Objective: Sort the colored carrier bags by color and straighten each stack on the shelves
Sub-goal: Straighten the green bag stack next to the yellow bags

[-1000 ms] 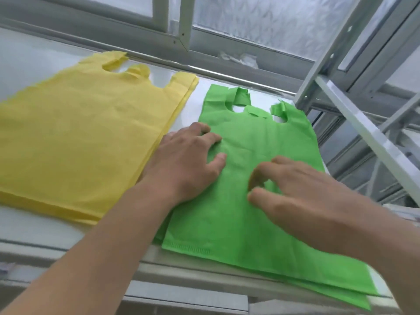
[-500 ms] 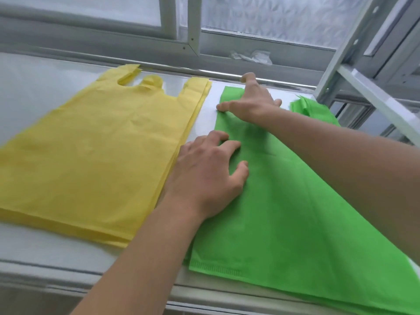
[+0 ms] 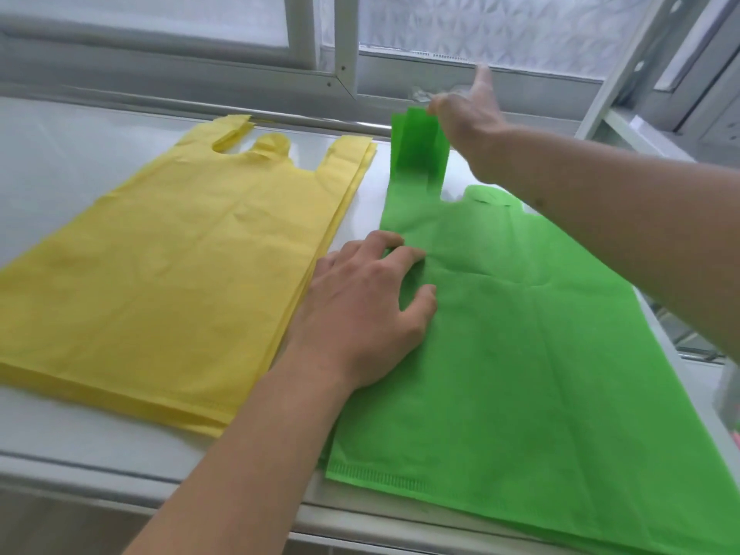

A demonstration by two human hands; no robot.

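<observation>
A stack of yellow carrier bags point(image 3: 180, 270) lies flat on the left of the white shelf point(image 3: 60, 162). To its right lies a stack of green carrier bags point(image 3: 520, 374). My left hand point(image 3: 360, 314) presses flat on the green stack's left edge, fingers spread. Far across the shelf, my right hand point(image 3: 464, 118) pinches the left handle point(image 3: 418, 154) of the top green bag and holds it lifted off the stack; the hand is blurred. My right forearm hides the green bags' right handle.
A grey window frame point(image 3: 344, 42) with frosted glass runs behind the shelf. A white metal rack upright point(image 3: 624, 66) stands at the right. The shelf's front edge point(image 3: 80, 478) is near me. Crumpled clear plastic point(image 3: 420, 94) sits on the sill.
My right hand went from the middle of the green stack to its far left handle, then lifted that handle up. My left hand stayed pressing on the green stack.
</observation>
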